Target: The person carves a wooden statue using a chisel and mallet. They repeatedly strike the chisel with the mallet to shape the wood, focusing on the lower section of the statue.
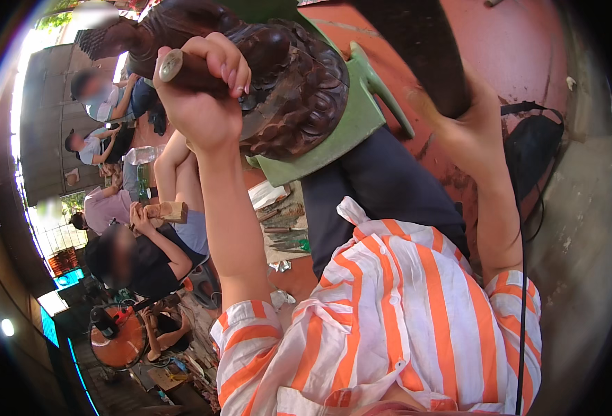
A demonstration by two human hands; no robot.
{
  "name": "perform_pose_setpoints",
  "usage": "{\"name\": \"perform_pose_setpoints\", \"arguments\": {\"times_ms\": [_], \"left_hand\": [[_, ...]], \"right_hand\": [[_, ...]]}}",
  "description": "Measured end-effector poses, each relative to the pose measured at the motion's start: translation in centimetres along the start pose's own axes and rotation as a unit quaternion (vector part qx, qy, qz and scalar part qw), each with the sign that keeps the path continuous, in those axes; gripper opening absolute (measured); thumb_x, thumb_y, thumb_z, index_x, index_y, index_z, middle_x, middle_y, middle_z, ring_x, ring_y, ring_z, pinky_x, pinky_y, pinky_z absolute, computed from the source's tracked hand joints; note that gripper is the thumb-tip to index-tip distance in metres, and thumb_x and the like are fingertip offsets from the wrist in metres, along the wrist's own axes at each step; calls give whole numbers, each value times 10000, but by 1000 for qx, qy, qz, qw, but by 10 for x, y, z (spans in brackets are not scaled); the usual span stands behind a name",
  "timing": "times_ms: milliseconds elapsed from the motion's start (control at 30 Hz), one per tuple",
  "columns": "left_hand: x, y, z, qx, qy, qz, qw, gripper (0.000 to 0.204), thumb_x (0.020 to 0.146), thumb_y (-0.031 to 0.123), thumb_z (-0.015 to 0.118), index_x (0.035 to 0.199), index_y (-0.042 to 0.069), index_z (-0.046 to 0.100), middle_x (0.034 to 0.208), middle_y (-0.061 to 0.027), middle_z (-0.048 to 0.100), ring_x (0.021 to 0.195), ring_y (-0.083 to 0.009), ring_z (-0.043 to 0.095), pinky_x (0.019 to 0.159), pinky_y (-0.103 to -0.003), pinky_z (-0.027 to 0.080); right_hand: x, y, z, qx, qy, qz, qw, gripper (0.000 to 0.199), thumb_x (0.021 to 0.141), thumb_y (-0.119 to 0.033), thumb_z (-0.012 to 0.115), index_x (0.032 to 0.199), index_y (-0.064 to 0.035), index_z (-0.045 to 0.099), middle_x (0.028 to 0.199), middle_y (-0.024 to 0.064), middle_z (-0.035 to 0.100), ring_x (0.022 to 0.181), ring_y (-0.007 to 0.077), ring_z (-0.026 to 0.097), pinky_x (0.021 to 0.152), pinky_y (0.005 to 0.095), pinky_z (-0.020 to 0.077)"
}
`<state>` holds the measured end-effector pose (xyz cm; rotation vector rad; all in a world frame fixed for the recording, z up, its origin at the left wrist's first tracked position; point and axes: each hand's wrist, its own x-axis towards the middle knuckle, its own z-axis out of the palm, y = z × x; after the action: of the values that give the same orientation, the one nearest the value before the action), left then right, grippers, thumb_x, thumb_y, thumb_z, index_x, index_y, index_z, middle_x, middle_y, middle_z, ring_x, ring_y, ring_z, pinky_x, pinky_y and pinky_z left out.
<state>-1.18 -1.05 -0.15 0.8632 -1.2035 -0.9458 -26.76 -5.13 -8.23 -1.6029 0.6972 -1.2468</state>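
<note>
A dark brown carved wooden statue (pixel 295 97) lies on its side on a green plastic chair (pixel 351 142), its head toward the upper left. My left hand (pixel 205 114) is closed round the thick wooden handle of a chisel (pixel 198 75), the worn, pale butt turned up toward me. The statue and my fingers hide most of its blade. Off to the right, my right hand (pixel 476 135) grips a long dark wooden mallet (pixel 420 48), raised beside the chair and partly cut off by the upper edge.
Hand tools (pixel 285 232) lie on the floor left of my legs. A black bag (pixel 533 149) stands at the right. Several people sit at the left; one holds a pale wood block (pixel 167 211). A round orange table (pixel 119 343) is at the lower left.
</note>
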Motion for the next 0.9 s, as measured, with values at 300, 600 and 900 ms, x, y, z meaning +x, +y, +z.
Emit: {"name": "perform_pose_setpoints", "arguments": {"times_ms": [300,600,900], "left_hand": [[2,-9,4,53,69,1,996,525,974,389,248,661,17,445,622,-93,423,496,-163,353,479,-271,325],[1,-31,20,231,83,-7,969,506,970,342,248,716,-10,507,640,-95,523,506,-146,469,464,-245,351],[6,-35,25,240,115,15,964,330,956,223,344,756,20,509,603,-55,461,461,-144,378,433,-273,301]], "right_hand": [[-2,4,1,20,-20,-27,999,277,767,7,688,1031,-3,606,743,79,588,666,121,523,637,259,442],[23,-13,-7,-107,-60,-90,988,324,765,6,695,1071,-47,602,841,42,644,757,99,619,656,266,472],[54,-29,-12,-278,-19,-237,931,321,698,-4,616,1009,-56,561,768,162,605,768,368,617,659,421,486]]}}
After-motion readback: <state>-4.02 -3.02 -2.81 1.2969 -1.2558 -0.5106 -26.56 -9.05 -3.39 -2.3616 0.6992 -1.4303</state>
